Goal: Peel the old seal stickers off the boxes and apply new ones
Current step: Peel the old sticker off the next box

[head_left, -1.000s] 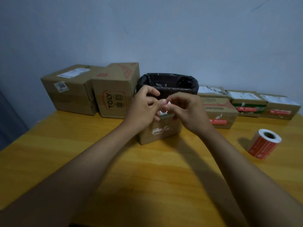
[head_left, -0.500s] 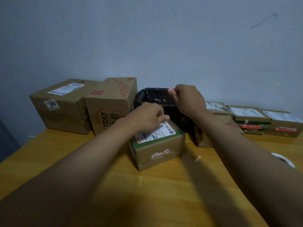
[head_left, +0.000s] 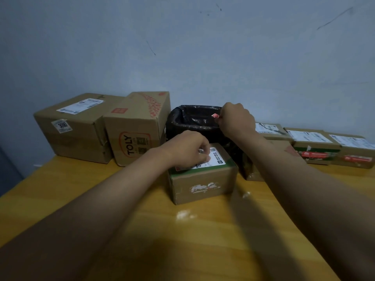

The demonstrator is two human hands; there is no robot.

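A small cardboard box (head_left: 203,185) stands mid-table, with a white shipping label on top and torn white sticker residue on its front face. My left hand (head_left: 188,150) rests on the box's top with its fingers curled against the label. My right hand (head_left: 236,118) is stretched out over a bin lined with a black bag (head_left: 192,122) and pinches a small red scrap of peeled sticker (head_left: 215,116) above the bin's opening.
Two large cardboard boxes (head_left: 79,126) (head_left: 138,128) stand at the back left against the wall. Several small boxes with red seal stickers (head_left: 316,147) line the back right. White paper scraps (head_left: 183,214) lie on the wooden table (head_left: 60,199) in front of the box.
Both hands were together at the box's top, working a sticker. My right hand has since carried the red scrap back over the bin, and my left hand has dropped onto the box's top.
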